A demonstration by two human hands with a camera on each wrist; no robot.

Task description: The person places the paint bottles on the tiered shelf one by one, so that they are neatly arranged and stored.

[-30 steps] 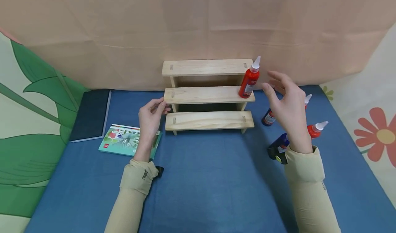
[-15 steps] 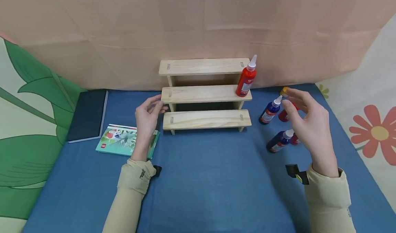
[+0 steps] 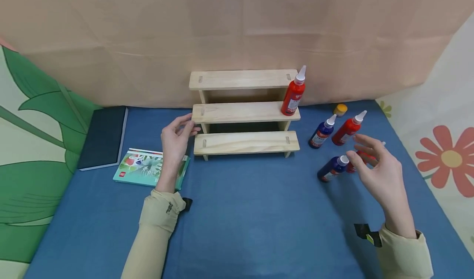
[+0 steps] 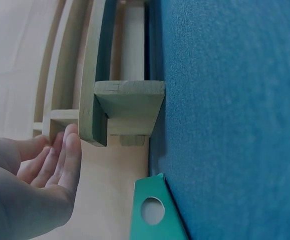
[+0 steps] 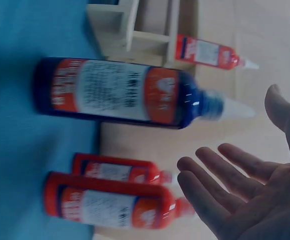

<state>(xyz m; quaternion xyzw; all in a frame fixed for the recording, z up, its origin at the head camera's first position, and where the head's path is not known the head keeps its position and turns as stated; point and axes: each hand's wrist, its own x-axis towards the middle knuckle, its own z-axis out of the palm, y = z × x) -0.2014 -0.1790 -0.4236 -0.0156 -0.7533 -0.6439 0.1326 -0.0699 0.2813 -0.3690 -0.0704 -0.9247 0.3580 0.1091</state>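
A three-tier wooden stand [image 3: 246, 143] is at the back of the table. My left hand [image 3: 175, 141] pinches the left end of its middle board between thumb and fingers, as the left wrist view [image 4: 55, 165] also shows. One red paint bottle [image 3: 293, 98] with a white nozzle stands upright at that board's right end. My right hand [image 3: 381, 176] is off to the right, holding nothing, fingers relaxed and parted from the thumb. Close to it stand a blue paint bottle [image 3: 332, 170] and a red bottle partly hidden by the fingers. Another blue bottle [image 3: 321, 135] and red bottle [image 3: 347, 131] stand behind.
An orange-yellow cap [image 3: 340, 109] shows at the back right, beyond the bottles. Left of the stand lie a teal booklet [image 3: 140, 170] and a dark blue notebook [image 3: 103, 137]. A beige cloth [image 3: 237, 32] hangs behind the blue tabletop [image 3: 252, 221].
My right hand has moved away from the red bottle on the middle board, right and toward me, uncovering the loose bottles. My left hand has stayed at the stand.
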